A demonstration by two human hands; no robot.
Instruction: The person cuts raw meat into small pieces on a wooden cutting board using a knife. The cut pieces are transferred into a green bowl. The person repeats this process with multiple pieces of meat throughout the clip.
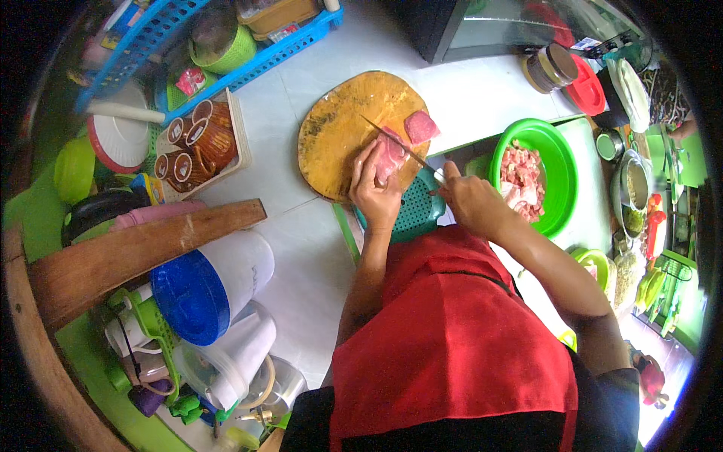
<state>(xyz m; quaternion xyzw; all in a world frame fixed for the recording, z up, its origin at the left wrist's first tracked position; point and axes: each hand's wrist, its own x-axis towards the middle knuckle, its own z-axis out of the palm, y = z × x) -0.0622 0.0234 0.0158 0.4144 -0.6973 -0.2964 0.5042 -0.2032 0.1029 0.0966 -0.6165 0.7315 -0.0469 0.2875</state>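
A round wooden chopping board lies on the white tiled counter. On its right half rests a piece of raw meat, pressed down by the fingers of my left hand. My right hand grips a kitchen knife by its pale handle. The blade lies across the top of the meat, just ahead of my left fingertips. A second, smaller chunk of raw meat sits apart near the board's right edge. To the right of my right hand, a green plastic basin holds many small cut meat pieces.
A teal perforated basket sits below the board, partly behind my hands. Brown cups stand in a tray at left, beside a blue plastic rack. Nearer are a blue-lidded tub and a wooden plank. A lidded jar stands upper right.
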